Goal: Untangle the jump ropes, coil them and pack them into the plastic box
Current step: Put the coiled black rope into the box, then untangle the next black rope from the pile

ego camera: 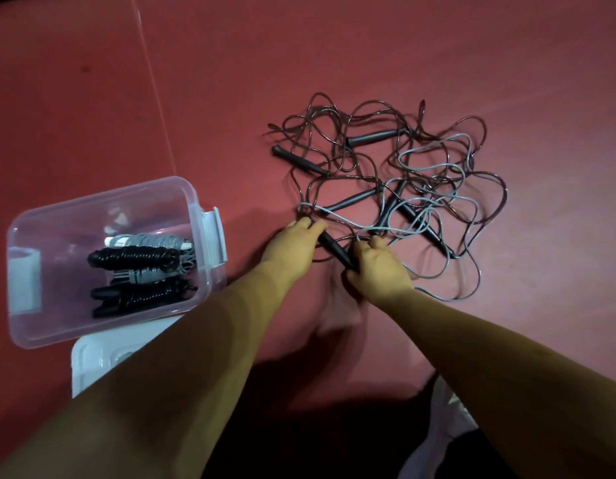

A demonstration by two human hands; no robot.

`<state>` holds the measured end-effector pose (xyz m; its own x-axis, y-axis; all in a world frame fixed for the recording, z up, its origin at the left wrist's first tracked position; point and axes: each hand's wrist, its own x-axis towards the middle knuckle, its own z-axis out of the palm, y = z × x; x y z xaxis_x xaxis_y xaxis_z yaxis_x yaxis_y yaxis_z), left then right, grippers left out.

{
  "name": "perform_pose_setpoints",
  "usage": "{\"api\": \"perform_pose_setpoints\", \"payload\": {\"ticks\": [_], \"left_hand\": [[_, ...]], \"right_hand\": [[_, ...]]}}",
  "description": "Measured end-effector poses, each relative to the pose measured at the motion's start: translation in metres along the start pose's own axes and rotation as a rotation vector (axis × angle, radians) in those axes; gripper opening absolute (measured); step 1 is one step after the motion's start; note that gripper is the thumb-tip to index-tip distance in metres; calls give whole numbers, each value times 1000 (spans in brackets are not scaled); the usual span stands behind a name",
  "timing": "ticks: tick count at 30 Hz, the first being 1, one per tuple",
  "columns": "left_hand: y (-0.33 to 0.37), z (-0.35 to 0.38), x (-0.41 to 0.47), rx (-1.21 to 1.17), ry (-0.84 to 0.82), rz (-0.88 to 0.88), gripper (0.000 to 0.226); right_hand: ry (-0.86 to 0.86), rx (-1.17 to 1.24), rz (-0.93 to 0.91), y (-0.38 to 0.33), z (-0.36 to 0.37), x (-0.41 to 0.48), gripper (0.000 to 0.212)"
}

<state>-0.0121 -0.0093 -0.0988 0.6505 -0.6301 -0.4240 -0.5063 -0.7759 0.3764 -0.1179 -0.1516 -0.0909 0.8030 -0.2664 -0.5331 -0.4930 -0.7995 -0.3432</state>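
On the red floor (pixel 334 46), a black handle (pixel 334 248) ran from 10 to 4 o'clock, left hand (pixel 294 248) pinching its upper end, right hand (pixel 377 269) gripping its lower end.

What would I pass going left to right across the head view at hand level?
plastic box holding coiled ropes → left hand → black handle → right hand → bulk of the rope tangle

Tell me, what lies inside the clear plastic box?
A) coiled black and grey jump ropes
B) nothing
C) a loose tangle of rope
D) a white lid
A: coiled black and grey jump ropes sit inside the clear plastic box, while the tangled ropes lie outside it.
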Motion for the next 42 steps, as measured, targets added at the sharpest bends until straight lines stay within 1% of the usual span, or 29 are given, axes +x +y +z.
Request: {"api": "perform_pose_setpoints", "payload": {"ticks": [2,4,7,9,10,13,14,17,20,23,26,28,30,31,33,34,36,38,39,40,42], "left_hand": [[-6,2,-3,-46,53,0,40],[-9,-1,-8,-89,87,37,24],[-5,-19,-14,-133,160,151,19],[5,-47,-21,-150,216,236,17],[10,-64,-26,-137,242,278,16],[24,-116,-46,-72,279,349,14],[29,-134,-55,-56,292,353,15],[48,-191,-91,-63,356,320,17],[70,-246,-131,-47,390,278,13],[87,-294,-172,27,465,322,13],[101,-333,-215,75,578,335,13],[105,-350,-240,76,610,311,11],[103,-357,-260,-11,584,230,7],[102,-358,-269,-90,559,192,10],[96,-352,-286,-256,507,155,14],[93,-345,-294,-316,482,141,12],[89,-330,-308,-379,428,107,12],[85,-316,-318,-392,366,67,9],[86,-315,-323,-411,367,70,10],[89,-318,-328,-467,408,94,13],[101,-338,-343,-699,578,179,17]], "right_hand": [[11,8,-2,2,1,1,40],[23,50,12,1,-5,1,45],[95,138,22,-7,-23,-4,57],[145,206,-16,-15,-41,-9,63],[158,214,-55,-20,-50,-11,60],[218,172,-195,-33,-80,-22,24],[244,164,-225,-36,-92,-27,19],[284,161,-271,-46,-133,-50,16],[251,229,-255,-56,-184,-82,18],[265,300,-291,-72,-236,-123,20],[356,444,-348,-94,-285,-167,21],[391,571,-401,-110,-317,-195,21],[433,655,-463,-128,-348,-227,19],[451,653,-500,-137,-361,-244,17],[482,587,-575,-158,-383,-283,17],[500,543,-617,-170,-391,-301,19],[533,506,-687,-189,-404,-333,22],[565,525,-710,-201,-413,-351,19],[585,500,-709,-202,-416,-356,18],[610,427,-695,-200,-418,-358,21],[609,200,-631,-187,-421,-357,26]]}}
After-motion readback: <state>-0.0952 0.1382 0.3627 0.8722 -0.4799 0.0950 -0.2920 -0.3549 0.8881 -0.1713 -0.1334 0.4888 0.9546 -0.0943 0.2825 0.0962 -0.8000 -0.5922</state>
